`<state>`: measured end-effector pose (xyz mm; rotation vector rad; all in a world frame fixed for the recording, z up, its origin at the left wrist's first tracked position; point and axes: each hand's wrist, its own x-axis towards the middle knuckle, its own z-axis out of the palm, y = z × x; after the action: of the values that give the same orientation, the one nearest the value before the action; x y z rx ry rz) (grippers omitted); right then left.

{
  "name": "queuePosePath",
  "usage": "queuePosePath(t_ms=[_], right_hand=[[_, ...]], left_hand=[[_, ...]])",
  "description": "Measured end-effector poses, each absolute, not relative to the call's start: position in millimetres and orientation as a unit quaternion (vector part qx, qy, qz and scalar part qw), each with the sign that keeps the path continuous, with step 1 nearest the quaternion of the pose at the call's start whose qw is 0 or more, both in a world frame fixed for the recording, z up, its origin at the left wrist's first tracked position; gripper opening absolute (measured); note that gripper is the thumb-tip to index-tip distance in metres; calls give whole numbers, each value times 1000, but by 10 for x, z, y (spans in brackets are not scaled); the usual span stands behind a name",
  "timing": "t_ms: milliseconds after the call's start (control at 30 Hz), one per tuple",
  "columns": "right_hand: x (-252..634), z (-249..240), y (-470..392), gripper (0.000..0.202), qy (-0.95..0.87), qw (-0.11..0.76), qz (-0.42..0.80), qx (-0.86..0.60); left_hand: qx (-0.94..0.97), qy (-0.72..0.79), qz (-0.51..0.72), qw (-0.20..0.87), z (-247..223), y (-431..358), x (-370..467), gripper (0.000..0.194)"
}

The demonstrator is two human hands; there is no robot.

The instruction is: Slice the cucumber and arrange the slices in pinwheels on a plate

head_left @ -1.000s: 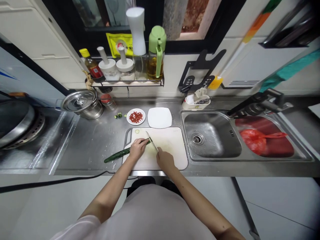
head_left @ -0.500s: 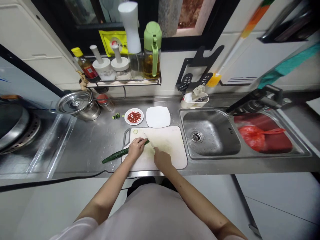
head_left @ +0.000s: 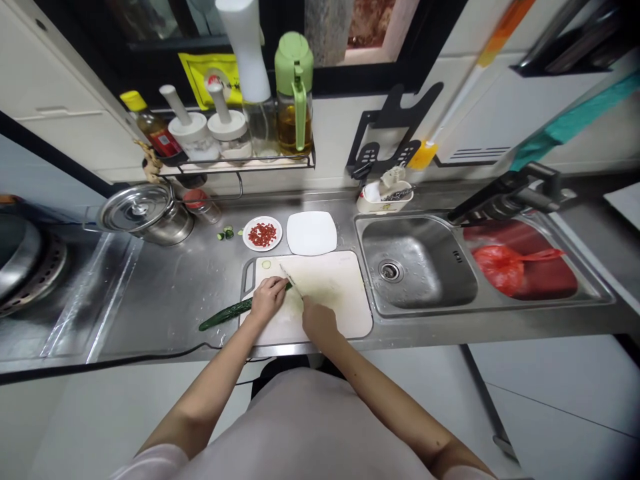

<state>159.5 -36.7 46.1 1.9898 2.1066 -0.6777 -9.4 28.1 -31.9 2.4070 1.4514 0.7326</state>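
A dark green cucumber point(head_left: 225, 315) lies slantwise across the left edge of the white cutting board point(head_left: 345, 293), its far left part over the steel counter. My left hand point(head_left: 267, 300) is closed over its right end, fingertips near the cut end. In my right hand point(head_left: 320, 323) is a knife point(head_left: 291, 281), gripped by the handle, which the fingers hide. The blade points up and left, right beside the cucumber's end and my left fingertips. One pale cucumber slice point(head_left: 267, 265) rests at the board's upper left.
Behind the board stand a plate of chopped red pieces point(head_left: 263, 234) and a square white plate point(head_left: 312, 233). Cucumber scraps point(head_left: 227, 233) lie by a lidded steel pot point(head_left: 145, 212). The sink point(head_left: 420, 267) is at right, with a red bag point(head_left: 500, 269). A black cable point(head_left: 150, 358) runs along the front edge.
The whole view has shifted slightly, so things sit a little further left. Both hands keep their grips on the cucumber and knife; the blade remains beside the cucumber's end.
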Motion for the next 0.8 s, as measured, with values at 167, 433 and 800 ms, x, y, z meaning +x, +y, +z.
queuePosePath(t_ms=[167,433,800], right_hand=[[1585,465,-367,32,700,79,-246,665],[1575,520,-278,33,684,96,-298,659],[1570,512,-214,31,685,93,-300,657]], left_hand=[[826,497,239,118,-308,292,-83,25],[831,491,231,122,-294,298,-80,25],[838,476,239,121,-351,309,-98,24]])
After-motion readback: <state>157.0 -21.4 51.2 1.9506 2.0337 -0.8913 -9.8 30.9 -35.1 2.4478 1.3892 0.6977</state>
